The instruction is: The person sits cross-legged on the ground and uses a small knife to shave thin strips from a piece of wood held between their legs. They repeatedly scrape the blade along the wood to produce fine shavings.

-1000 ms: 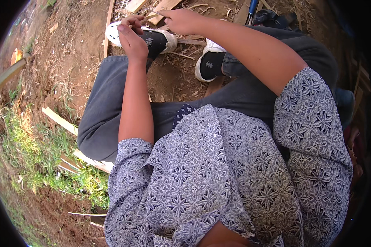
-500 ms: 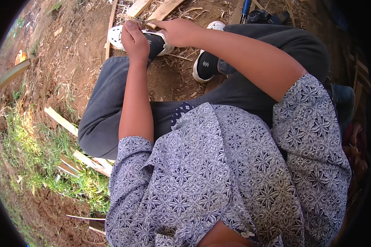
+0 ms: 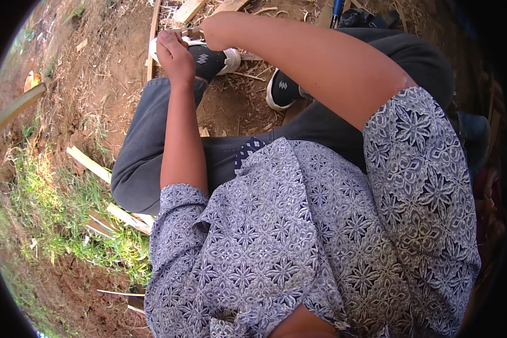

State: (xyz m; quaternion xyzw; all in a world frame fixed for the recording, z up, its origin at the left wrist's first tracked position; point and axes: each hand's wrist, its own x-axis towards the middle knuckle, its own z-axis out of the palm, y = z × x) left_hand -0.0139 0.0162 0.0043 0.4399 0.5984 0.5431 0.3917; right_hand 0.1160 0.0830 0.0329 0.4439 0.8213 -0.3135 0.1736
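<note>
Over my shoe at the top of the view, my left hand (image 3: 176,56) is closed with its thumb on top; what lies in its grip is too small to make out. My right hand (image 3: 215,31) is just to the right, its back toward me and its fingers mostly hidden. Between the two runs a thin, flat, blade-like piece (image 3: 192,29), coming out of the right hand and passing just above the left fingers. Whether it is a knife I cannot tell.
My crossed legs in dark trousers (image 3: 143,141) frame the brown soil (image 3: 228,115). Wood strips (image 3: 188,10) and shavings lie beyond my feet. A blue-handled tool (image 3: 337,8) stands at the upper right, beside a dark bundle (image 3: 363,18). Split pieces (image 3: 89,163) rest on grass at left.
My right hand has moved left and slightly up, its wrist turning so that its fingers are now less visible. My left hand has dropped slightly down and to the left, still closed.
</note>
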